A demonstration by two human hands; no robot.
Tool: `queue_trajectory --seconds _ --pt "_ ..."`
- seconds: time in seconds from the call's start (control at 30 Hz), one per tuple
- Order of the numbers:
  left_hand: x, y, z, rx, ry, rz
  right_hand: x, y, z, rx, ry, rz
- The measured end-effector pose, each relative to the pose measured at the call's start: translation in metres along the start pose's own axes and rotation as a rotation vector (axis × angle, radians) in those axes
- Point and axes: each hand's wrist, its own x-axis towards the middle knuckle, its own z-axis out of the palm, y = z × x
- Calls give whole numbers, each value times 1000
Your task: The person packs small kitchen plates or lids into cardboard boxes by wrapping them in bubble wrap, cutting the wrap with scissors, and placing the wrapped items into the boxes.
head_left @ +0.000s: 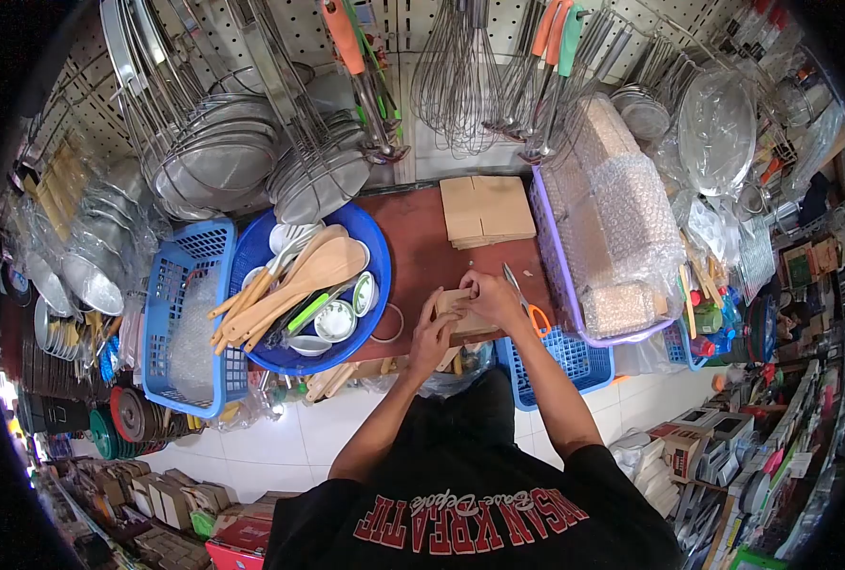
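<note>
My left hand (431, 332) grips the left side of a small brown cardboard box (456, 302) over the front of the red-brown table (413, 223). My right hand (491, 296) is closed at the box's upper right, fingertips on its edge. Fingers hide part of the box. Just right of my right hand lies a pair of scissors (538, 319) with orange handles. A roll of tape (387, 323) sits left of my left hand. Behind the hands is a stack of flat cardboard (487, 209).
At left stands a blue basin (365, 223) of wooden spatulas and small bowls, beside a blue basket (215, 233) with bubble wrap. A purple basket (548, 237) holds bubble-wrapped boxes at right. Another blue basket (589, 366) sits below the table edge. Strainers (215, 157) and whisks (456, 90) hang behind.
</note>
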Motion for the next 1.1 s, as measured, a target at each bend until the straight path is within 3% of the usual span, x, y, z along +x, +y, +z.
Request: queue_trajectory --seconds 0.1,0.2,0.33,0.43,0.63,0.7,0.8,0.9,1.0,1.1 --pt "-1 -6 -4 74 -76 44 2 9 9 52 86 -2" --pt "-1 -5 -13 88 -161 29 6 17 9 106 44 28" --pt "6 15 -25 90 -277 -5 2 26 6 332 110 -138" --pt "11 5 -28 392 -262 254 -5 26 -2 297 96 -119" --pt "15 -44 -24 536 -342 587 -11 32 4 485 161 39" --pt "18 -54 -19 393 -324 575 -12 37 7 710 194 180" --pt "23 -58 -15 282 -250 517 -14 44 12 407 591 -39" --pt "37 -43 -11 187 -127 435 -23 50 10 478 492 130" --pt "57 -32 -15 93 -74 311 -27 66 18 733 214 164" --pt "66 -25 -17 22 -49 86 -33 62 9 811 106 184"
